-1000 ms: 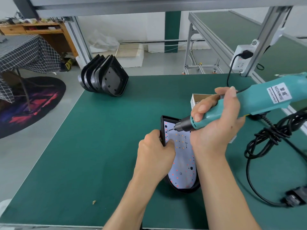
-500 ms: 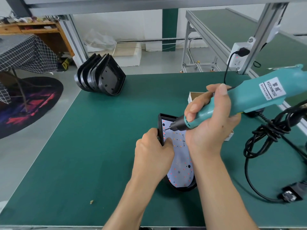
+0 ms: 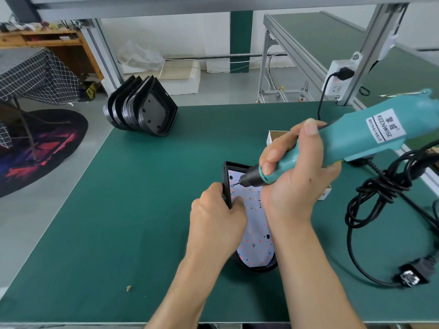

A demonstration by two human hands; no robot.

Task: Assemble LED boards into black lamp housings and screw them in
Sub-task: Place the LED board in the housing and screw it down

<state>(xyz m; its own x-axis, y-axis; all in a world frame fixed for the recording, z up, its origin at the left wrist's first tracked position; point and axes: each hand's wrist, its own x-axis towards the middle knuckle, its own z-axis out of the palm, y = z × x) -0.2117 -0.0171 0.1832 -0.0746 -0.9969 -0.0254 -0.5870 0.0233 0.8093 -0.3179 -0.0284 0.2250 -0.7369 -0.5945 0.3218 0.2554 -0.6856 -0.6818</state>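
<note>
A black lamp housing (image 3: 226,176) lies flat on the green mat with a white LED board (image 3: 255,243) seated inside it. My left hand (image 3: 217,224) grips the housing's left wall, thumb resting on the board. A teal electric screwdriver (image 3: 351,141) is held in my right hand (image 3: 294,176). Its bit tip touches the board near the far left corner, just inside the wall. My right hand and wrist cover the board's right side.
Several empty black housings (image 3: 142,110) stand stacked at the mat's far left. A small open cardboard box (image 3: 276,136) sits behind my right hand. The screwdriver's coiled black cable (image 3: 370,198) and power adapter (image 3: 409,277) lie at right. A socket strip (image 3: 338,79) hangs on the frame post.
The screwdriver bit has shifted slightly left and down onto the board's far left corner. My left hand keeps its hold on the housing.
</note>
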